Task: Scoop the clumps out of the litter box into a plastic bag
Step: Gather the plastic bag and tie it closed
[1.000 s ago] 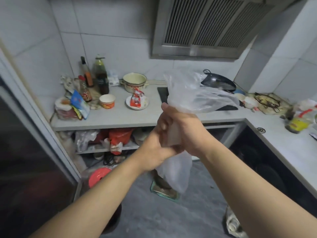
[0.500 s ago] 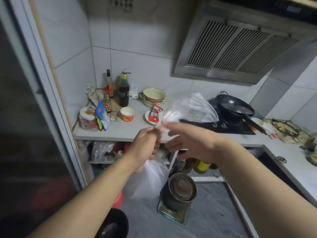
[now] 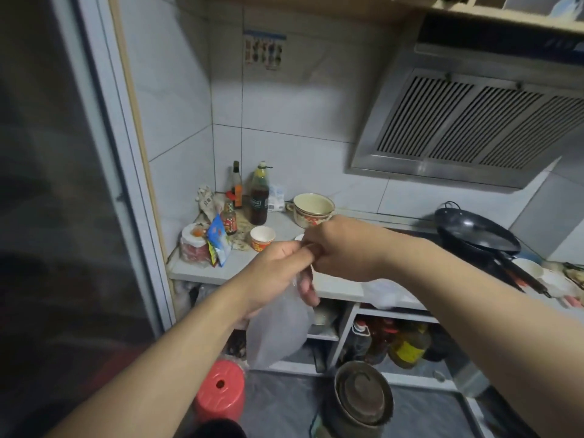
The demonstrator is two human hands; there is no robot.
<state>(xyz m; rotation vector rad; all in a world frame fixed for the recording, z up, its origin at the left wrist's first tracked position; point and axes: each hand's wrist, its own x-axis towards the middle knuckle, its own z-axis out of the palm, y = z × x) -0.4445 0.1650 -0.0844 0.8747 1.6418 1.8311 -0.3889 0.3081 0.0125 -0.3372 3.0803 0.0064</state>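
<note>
Two hands on one bag

Both forearms reach forward from the bottom edge and meet in the middle of the view. Low on the floor between them stand a red stool and, to its right, a rusty round pot on grey sheeting.

The left hand curls its fingers round the neck of the bag, a thin clear plastic one, which hangs down from that grip in front of the shelves under the counter. The right hand is closed too, its knuckles up, touching the left at the bag's top; it seems to pinch the plastic there, though its fingertips are hidden. A second pale fold of plastic shows below the right wrist, against the counter edge.

Behind the bag, the lower shelves hold bottles of oil and dark jars.

On the counter, beyond the hands, sit a paper cup, a roll of tissue with a blue packet leaning on it, several sauce bottles in the corner, and a cream enamel pot. To the right a black wok rests on the hob, with small white bowls beside its handle.

Farthest up, a steel hood hangs on the white tiled wall, and a small calendar is stuck near the corner. A dark sliding door fills the left side.
</note>
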